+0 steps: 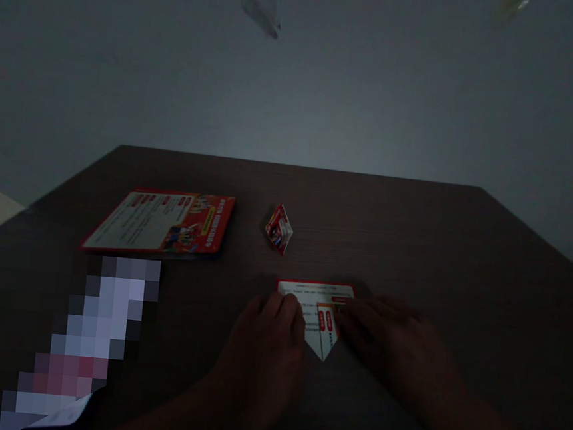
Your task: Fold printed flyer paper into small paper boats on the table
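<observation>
A sheet of printed paper, white with red labels and a red top edge, lies on the table between my hands. It is folded, and its near end comes to a point. My left hand is closed, its curled fingers pressing on the sheet's left side. From the right, my right hand rests its bent fingers, close together, on the folded flap and the right edge. The fingertips of the right hand are partly in shadow. Beyond the sheet stands a small folded paper piece, red and white with a printed picture.
A stack of red and white printed leaflets lies at the left of the dark wooden table. Nearer on that side is a bright, blurred-out long object. A pale wall rises behind the table. The light is dim.
</observation>
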A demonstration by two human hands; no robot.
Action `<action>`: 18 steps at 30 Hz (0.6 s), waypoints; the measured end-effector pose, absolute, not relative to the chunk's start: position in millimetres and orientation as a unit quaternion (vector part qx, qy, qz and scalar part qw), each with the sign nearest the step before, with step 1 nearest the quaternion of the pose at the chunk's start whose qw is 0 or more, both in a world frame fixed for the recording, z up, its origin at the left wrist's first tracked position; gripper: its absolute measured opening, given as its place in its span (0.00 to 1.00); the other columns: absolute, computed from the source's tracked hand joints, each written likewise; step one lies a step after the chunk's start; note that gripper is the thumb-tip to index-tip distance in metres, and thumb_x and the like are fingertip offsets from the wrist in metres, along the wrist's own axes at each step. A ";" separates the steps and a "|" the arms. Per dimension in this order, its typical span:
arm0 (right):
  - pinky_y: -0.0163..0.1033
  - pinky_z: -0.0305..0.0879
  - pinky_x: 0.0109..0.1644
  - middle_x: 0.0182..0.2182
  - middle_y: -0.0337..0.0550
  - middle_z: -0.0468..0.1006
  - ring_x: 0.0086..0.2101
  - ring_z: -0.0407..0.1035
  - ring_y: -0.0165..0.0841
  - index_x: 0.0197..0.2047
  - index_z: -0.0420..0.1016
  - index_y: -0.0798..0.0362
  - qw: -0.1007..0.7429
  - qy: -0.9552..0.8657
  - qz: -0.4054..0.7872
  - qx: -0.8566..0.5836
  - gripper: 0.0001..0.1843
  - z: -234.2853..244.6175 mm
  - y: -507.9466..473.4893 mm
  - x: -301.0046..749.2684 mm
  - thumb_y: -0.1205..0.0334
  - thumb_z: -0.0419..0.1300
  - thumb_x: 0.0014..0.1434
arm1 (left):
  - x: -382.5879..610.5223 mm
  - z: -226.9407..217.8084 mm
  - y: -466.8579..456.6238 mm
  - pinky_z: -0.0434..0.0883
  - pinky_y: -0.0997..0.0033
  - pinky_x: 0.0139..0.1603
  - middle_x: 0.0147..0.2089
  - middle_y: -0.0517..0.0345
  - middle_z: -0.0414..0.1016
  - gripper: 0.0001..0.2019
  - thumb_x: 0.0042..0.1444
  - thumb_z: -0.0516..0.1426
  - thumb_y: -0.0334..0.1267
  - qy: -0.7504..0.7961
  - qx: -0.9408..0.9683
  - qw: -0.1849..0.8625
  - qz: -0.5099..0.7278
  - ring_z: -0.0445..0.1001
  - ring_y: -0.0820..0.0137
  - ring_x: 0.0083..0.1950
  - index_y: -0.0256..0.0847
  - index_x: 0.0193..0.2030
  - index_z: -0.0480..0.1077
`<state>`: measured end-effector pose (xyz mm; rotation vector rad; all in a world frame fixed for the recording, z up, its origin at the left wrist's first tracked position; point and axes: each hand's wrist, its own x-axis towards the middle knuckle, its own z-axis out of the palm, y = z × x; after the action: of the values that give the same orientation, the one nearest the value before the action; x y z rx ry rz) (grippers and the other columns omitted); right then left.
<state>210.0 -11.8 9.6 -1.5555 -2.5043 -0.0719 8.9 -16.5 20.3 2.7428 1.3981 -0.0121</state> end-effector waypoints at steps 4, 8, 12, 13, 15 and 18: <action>0.45 0.68 0.43 0.39 0.44 0.78 0.38 0.71 0.38 0.42 0.74 0.51 0.144 -0.872 0.004 -0.468 0.08 7.1 -10.8 207.8 0.65 0.55 0.62 | 9.5 17.5 -14.8 0.68 0.56 0.43 0.44 0.46 0.69 0.14 0.55 0.51 0.34 0.433 0.900 0.039 0.012 0.65 0.59 0.45 0.34 0.47 0.70; 0.43 0.68 0.49 0.42 0.43 0.77 0.42 0.70 0.36 0.42 0.74 0.51 0.167 -0.879 0.087 -0.438 0.07 6.5 -13.6 201.2 0.61 0.58 0.60 | 10.0 14.4 -14.2 0.67 0.57 0.47 0.45 0.47 0.69 0.15 0.55 0.51 0.32 0.404 0.911 0.065 0.055 0.64 0.60 0.46 0.34 0.48 0.69; 0.44 0.69 0.48 0.43 0.44 0.76 0.44 0.69 0.37 0.44 0.74 0.51 0.153 -0.874 0.119 -0.445 0.10 8.5 -12.2 202.3 0.59 0.60 0.58 | 7.2 10.5 -8.9 0.66 0.57 0.49 0.45 0.49 0.68 0.14 0.54 0.51 0.31 0.401 0.900 0.129 0.110 0.63 0.60 0.47 0.37 0.47 0.68; 0.45 0.69 0.49 0.43 0.44 0.76 0.44 0.69 0.37 0.44 0.74 0.51 0.152 -0.874 0.117 -0.446 0.11 8.7 -11.1 203.8 0.59 0.59 0.59 | 6.3 9.3 -7.2 0.66 0.57 0.49 0.46 0.50 0.67 0.13 0.54 0.51 0.31 0.403 0.895 0.148 0.123 0.63 0.61 0.48 0.37 0.47 0.68; 0.46 0.69 0.51 0.44 0.45 0.76 0.45 0.69 0.38 0.46 0.74 0.52 0.154 -0.877 0.106 -0.444 0.12 8.0 -8.8 207.4 0.59 0.58 0.59 | 4.6 6.8 -4.3 0.65 0.57 0.50 0.46 0.51 0.67 0.13 0.54 0.51 0.30 0.405 0.886 0.174 0.145 0.63 0.61 0.48 0.38 0.46 0.68; 0.46 0.68 0.54 0.49 0.48 0.74 0.48 0.69 0.38 0.47 0.73 0.53 0.160 -0.876 0.089 -0.446 0.13 5.5 -6.1 212.1 0.59 0.57 0.60 | 2.9 3.3 -1.6 0.64 0.57 0.52 0.48 0.51 0.67 0.15 0.53 0.52 0.29 0.407 0.878 0.185 0.171 0.62 0.61 0.50 0.39 0.48 0.67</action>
<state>212.1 -6.1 5.5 -1.2747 -2.5022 0.2532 2.9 -1.6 3.3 2.4740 1.1465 0.4819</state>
